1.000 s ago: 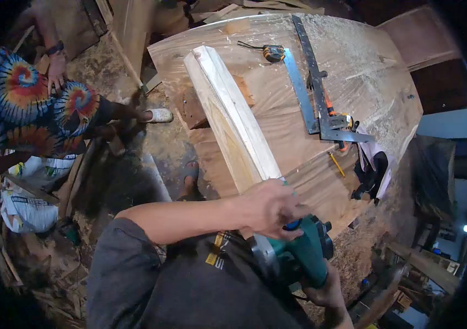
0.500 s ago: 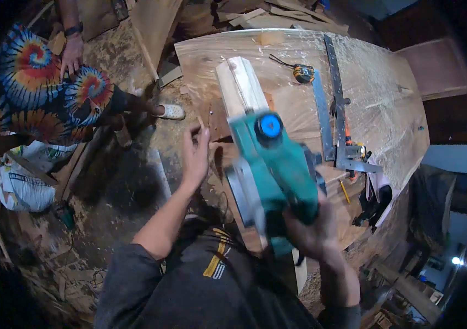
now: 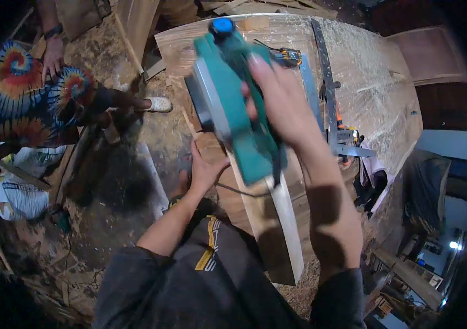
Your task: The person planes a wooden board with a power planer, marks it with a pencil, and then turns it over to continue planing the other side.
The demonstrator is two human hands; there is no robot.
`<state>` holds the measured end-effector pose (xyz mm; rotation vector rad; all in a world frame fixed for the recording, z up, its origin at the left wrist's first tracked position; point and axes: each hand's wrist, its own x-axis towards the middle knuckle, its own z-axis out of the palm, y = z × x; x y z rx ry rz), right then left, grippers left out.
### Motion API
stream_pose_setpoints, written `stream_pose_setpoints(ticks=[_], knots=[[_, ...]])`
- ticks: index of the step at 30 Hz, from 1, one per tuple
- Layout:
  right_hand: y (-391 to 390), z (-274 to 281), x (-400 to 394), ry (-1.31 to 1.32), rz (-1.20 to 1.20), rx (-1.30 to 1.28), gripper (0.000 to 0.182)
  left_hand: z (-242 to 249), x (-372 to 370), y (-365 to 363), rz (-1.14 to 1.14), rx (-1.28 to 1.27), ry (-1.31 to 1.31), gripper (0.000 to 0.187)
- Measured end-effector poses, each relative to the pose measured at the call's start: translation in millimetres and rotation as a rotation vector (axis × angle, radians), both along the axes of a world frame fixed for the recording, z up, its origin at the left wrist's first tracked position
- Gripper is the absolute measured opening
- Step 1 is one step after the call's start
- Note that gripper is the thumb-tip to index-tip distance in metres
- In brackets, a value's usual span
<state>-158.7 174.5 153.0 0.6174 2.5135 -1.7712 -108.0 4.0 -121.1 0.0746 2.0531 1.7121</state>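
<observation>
My right hand [image 3: 274, 96] is wrapped round the handle of a green electric planer [image 3: 220, 93] with a blue front knob and a grey side plate. The planer, blurred by motion, overlaps the far part of a long pale timber beam [image 3: 288, 222]. A dark cord trails from its rear end across the beam. My left hand [image 3: 207, 170] is beside the beam's left side, fingers apart and holding nothing, its thumb tip right at the wood's edge. The beam's far end is hidden behind the planer.
A broad wooden slab [image 3: 373, 71] strewn with shavings carries a tape measure [image 3: 289, 56], a dark metal bar [image 3: 324, 60] and a metal square [image 3: 352, 150]. At left, a person in patterned clothes [image 3: 17, 98] sits near a white sack [image 3: 22, 194]. Boards lie behind.
My right hand has pushed the planer forward along the beam, away from my body. My left hand has lowered from its raised position toward the beam's side, fingers spreading.
</observation>
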Motion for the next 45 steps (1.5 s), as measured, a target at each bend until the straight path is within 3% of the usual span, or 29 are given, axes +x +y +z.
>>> stream_pose_setpoints(ticks=[2,4,5,6,7,9,10,12,14,16,17,18,22,23,25,26,29,33,35,37,38,41,42,45], knots=[[-13,12,73,-0.047,-0.024,-0.053,0.039,10,2,-2,0.001,0.080,0.013,0.124],[-14,18,158,-0.184,0.024,-0.007,0.033,15,2,-1,0.019,-0.047,-0.065,0.125],[-31,19,206,-0.158,-0.147,-0.056,0.040,18,1,0,0.028,-0.108,-0.105,0.126],[-17,7,264,-0.211,0.021,-0.087,0.049,26,1,2,0.017,-0.210,-0.086,0.127],[-34,7,294,-0.063,-0.051,0.156,0.052,24,0,2,0.016,-0.199,-0.073,0.128],[-24,20,329,-0.264,-0.032,-0.197,0.057,15,3,1,0.019,-0.179,-0.052,0.129],[-23,19,333,-0.254,-0.033,-0.193,0.057,11,6,1,0.019,-0.186,-0.042,0.129],[-24,16,322,-0.223,-0.031,-0.186,0.056,5,5,2,0.025,-0.201,-0.014,0.129],[-25,3,294,-0.093,0.104,0.405,0.053,-3,7,2,0.033,-0.219,0.032,0.127],[-24,6,241,-0.089,0.037,0.294,0.049,-19,8,3,0.064,-0.098,-0.032,0.125],[-25,18,199,-0.153,-0.097,-0.114,0.046,-28,7,3,0.091,0.032,-0.119,0.124],[-24,21,162,-0.177,-0.132,-0.195,0.041,-37,9,2,0.093,0.066,-0.127,0.122],[-12,13,6,-0.019,-0.061,-0.007,0.032,-31,9,2,0.000,-0.101,-0.009,0.120],[-2,-4,-32,0.094,0.017,0.202,0.053,-30,9,2,-0.046,-0.182,-0.022,0.121],[15,-24,-99,0.147,0.005,0.094,0.052,38,-5,0,-0.078,-0.302,-0.184,0.123],[12,-22,-111,0.214,-0.010,0.067,0.054,21,-1,1,-0.062,-0.332,-0.105,0.125],[13,-18,-105,0.109,-0.021,-0.097,0.050,27,-3,-2,-0.078,-0.280,-0.187,0.125],[-5,-1,10,0.013,-0.016,0.025,0.050,7,5,-2,-0.046,-0.238,0.028,0.123],[-16,14,89,-0.086,-0.021,-0.030,0.045,-51,6,-6,-0.116,-0.217,0.091,0.121],[-24,15,176,-0.172,-0.068,-0.149,0.028,-15,4,-5,-0.070,-0.172,0.021,0.122],[-36,14,227,-0.181,-0.223,-0.208,0.031,-6,3,-4,-0.042,-0.149,-0.012,0.122],[-44,24,335,-0.203,-0.083,0.063,0.060,-8,5,-1,-0.002,-0.208,0.106,0.123],[-39,31,351,-0.281,-0.097,-0.110,0.067,-8,4,-1,-0.017,-0.246,0.099,0.123],[-42,37,350,-0.275,-0.084,-0.098,0.069,0,5,-1,-0.001,-0.206,0.050,0.124]])
